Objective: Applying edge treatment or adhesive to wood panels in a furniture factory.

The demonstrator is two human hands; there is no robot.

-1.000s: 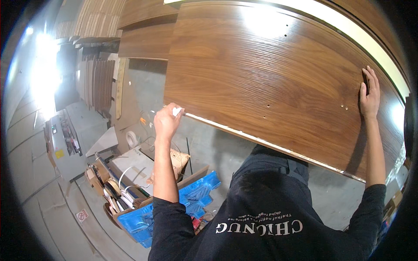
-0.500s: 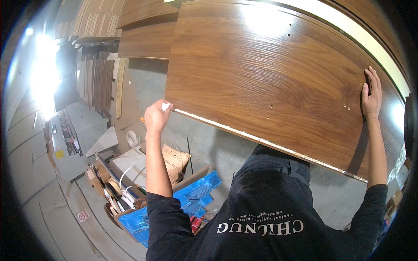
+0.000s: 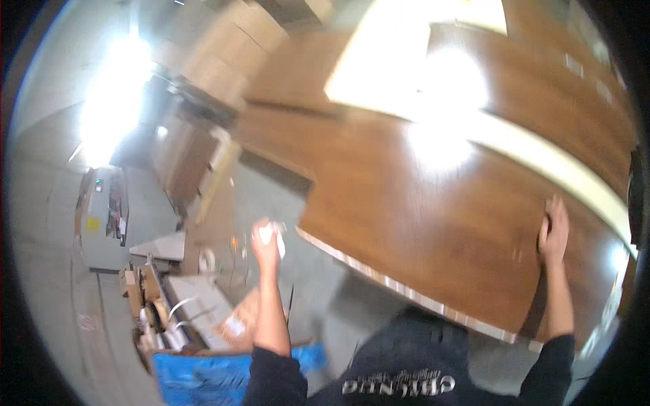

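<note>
A large brown wood-grain panel [image 3: 433,223] with a pale edge strip lies flat in front of me. My right hand [image 3: 554,231] rests flat on the panel's right end, fingers spread. Left of the panel's near corner, my left hand [image 3: 266,238] is raised and closed around a small white crumpled cloth or paper [image 3: 273,234], apart from the panel edge. The picture is blurred by motion.
More brown panels [image 3: 562,101] and a bright pale board [image 3: 406,61] lie beyond. On the grey floor at left stand a blue bin [image 3: 196,375], cardboard boxes [image 3: 237,321], a cluttered cart [image 3: 156,304] and a grey machine [image 3: 101,216]. Stacked boards [image 3: 189,162] lean further back.
The view has swung and blurred. My left hand has come off the panel's corner and dropped to the left, still closed on the white scrap. My right hand stays on the panel.
</note>
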